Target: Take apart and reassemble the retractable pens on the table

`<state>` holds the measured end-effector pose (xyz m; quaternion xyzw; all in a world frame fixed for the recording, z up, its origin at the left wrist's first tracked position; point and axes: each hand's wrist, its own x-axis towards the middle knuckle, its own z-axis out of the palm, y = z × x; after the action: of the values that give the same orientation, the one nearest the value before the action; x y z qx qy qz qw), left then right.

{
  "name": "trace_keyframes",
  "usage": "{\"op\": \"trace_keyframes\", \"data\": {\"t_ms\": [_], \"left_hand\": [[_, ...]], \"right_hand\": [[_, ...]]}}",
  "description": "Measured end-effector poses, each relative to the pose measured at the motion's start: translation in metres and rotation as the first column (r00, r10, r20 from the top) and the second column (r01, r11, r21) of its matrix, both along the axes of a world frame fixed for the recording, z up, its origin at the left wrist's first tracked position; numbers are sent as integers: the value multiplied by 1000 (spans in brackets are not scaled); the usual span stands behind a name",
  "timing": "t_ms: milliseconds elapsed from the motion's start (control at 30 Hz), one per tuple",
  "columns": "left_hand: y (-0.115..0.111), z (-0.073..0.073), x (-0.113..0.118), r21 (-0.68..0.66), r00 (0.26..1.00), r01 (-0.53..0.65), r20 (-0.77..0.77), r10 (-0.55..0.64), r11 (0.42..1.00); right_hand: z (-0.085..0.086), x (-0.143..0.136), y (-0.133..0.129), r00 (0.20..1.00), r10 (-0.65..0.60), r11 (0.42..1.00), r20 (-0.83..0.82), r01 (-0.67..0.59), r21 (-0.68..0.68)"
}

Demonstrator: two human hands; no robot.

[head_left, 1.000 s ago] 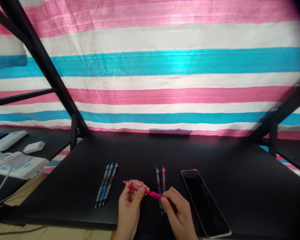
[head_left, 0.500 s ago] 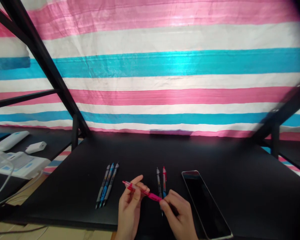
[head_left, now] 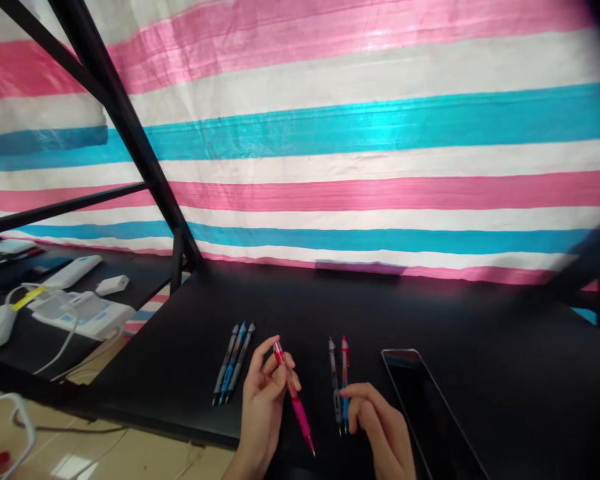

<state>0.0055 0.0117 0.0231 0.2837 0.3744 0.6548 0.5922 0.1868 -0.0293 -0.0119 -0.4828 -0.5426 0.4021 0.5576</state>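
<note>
My left hand holds a pink pen by its clear upper part, its tip slanting down to the right. My right hand has left the pink pen; its curled fingers are at the grip of a pen with a red top and blue grip. Whether they pinch it is unclear. A grey pen lies just left of that one. Further left, two grey pens lie on either side of a blue pen, side by side on the black table.
A dark phone lies right of my right hand. White power strips and chargers with cables sit on another black surface at the left. Black metal bars rise at the table's left, before a striped sheet.
My right hand has let go of the pink pen's lower end and moved to the blue-gripped pen. The pink pen now points more steeply downward. The view has shifted left.
</note>
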Motion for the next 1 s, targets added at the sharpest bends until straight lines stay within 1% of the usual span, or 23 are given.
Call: {"op": "trace_keyframes", "data": {"t_ms": [133, 367, 467, 600, 700, 800, 1000], "left_hand": [[5, 4, -2, 14, 1000, 17, -22, -17, 1000], [12, 10, -11, 82, 998, 28, -66, -23, 996], [16, 12, -16, 106, 995, 45, -90, -35, 993], [20, 17, -24, 117, 990, 43, -141, -26, 992], [23, 22, -34, 111, 979, 67, -199, -44, 992], [29, 27, -48, 135, 964, 91, -259, -54, 987], [42, 41, -73, 193, 936, 71, -351, 1, 979]], "right_hand": [[3, -1, -1, 1000, -22, 999, 9, 23, -25], [10, -4, 1, 999, -39, 999, 4, 39, 3], [7, -2, 1, 999, -23, 1000, 28, 23, 2], [-1, 4, 1, 998, 19, 999, 67, -17, -31], [-4, 6, 1, 996, 35, 997, 79, -30, -72], [-4, 5, 2, 996, 37, 996, 83, -30, -79], [-5, 5, 2, 996, 42, 998, 84, -37, -54]]}}
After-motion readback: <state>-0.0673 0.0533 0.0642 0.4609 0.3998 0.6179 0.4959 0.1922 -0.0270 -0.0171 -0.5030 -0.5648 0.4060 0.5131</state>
